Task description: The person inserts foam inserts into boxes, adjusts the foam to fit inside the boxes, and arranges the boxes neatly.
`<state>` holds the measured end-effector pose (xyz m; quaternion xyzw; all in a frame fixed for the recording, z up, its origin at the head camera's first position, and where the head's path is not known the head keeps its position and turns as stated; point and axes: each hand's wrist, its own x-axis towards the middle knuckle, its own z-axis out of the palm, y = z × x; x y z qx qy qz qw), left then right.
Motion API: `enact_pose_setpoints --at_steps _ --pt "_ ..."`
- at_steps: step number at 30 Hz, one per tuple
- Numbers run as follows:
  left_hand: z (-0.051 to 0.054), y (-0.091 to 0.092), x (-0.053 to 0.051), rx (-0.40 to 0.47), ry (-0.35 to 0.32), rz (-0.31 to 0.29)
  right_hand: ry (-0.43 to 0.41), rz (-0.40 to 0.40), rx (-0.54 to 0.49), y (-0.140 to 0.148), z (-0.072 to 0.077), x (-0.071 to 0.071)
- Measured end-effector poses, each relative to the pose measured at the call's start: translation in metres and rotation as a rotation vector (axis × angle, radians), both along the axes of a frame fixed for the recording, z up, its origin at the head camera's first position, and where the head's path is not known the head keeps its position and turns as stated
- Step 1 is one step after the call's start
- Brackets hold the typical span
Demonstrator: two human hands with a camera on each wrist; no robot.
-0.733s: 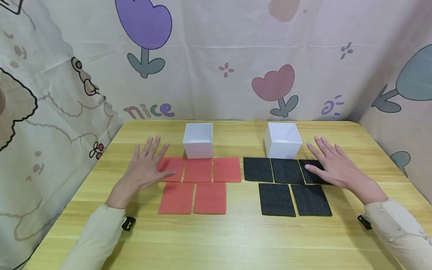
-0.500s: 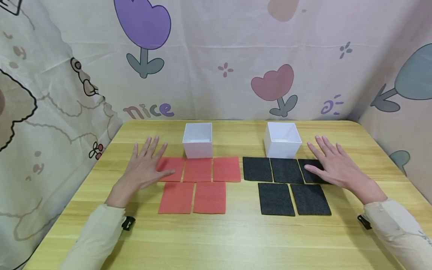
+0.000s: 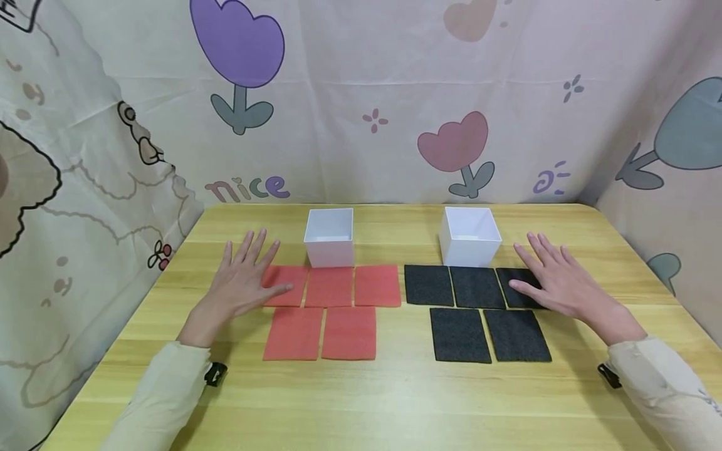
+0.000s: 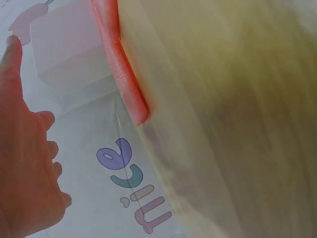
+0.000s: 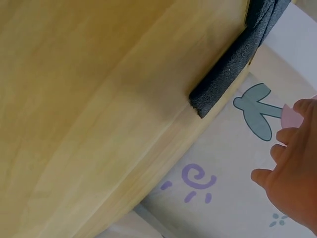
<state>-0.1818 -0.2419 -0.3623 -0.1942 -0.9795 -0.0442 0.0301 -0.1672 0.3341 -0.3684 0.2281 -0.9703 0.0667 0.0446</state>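
Note:
My left hand [image 3: 239,279] is spread with straight fingers at the left of several red fabric squares [image 3: 348,333], its thumb over the edge of the nearest one. On the other side, my right hand [image 3: 558,279] is spread too, partly covering the outer one of several black fabric squares [image 3: 460,335]. Neither hand holds anything. Both sets lie flat, three squares in the back row and two in front. Behind the red ones stands a white box [image 3: 329,255] with an open top; a second white box [image 3: 470,250] stands behind the black ones. No contents show in either box.
The wooden table [image 3: 338,407] ends at a printed cloth backdrop [image 3: 338,144], which also rises along the left and right sides. A strip of bare wood separates the red group from the black. Dark wrist straps [image 3: 215,374] sit at both sleeve cuffs.
The head view has tilted very slightly, so the whole scene sits a few pixels lower and to the left. Hands, squares and boxes keep their places.

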Motion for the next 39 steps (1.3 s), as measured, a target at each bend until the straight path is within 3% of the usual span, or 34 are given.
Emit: enact_pose_setpoints --at_steps 5,12,16,20,24,28,36,39 --pt "-0.003 -0.003 -0.005 0.080 -0.074 0.005 -0.098 -0.026 -0.016 0.001 0.003 0.000" --pt "-0.006 -0.005 -0.025 0.166 -0.151 -0.004 -0.212 -0.063 -0.030 0.009 0.003 -0.003" --pt "-0.008 0.001 -0.037 0.297 -0.213 -0.007 -0.257 -0.073 -0.044 0.014 0.000 -0.004" --pt "-0.007 0.011 -0.049 0.486 -0.279 -0.001 -0.311 -0.082 -0.099 0.016 0.000 -0.006" --pt "-0.005 0.020 -0.058 0.654 -0.341 0.050 -0.354 -0.088 -0.137 0.018 0.001 -0.008" --pt "0.000 0.027 -0.067 0.753 -0.383 0.080 -0.401 -0.093 -0.178 0.022 0.001 -0.010" --pt "0.001 0.035 -0.081 0.906 -0.449 0.016 -0.469 -0.089 -0.288 0.030 -0.001 -0.010" --pt "0.008 0.041 -0.078 0.931 -0.480 -0.007 -0.491 -0.074 -0.326 0.035 -0.005 -0.011"
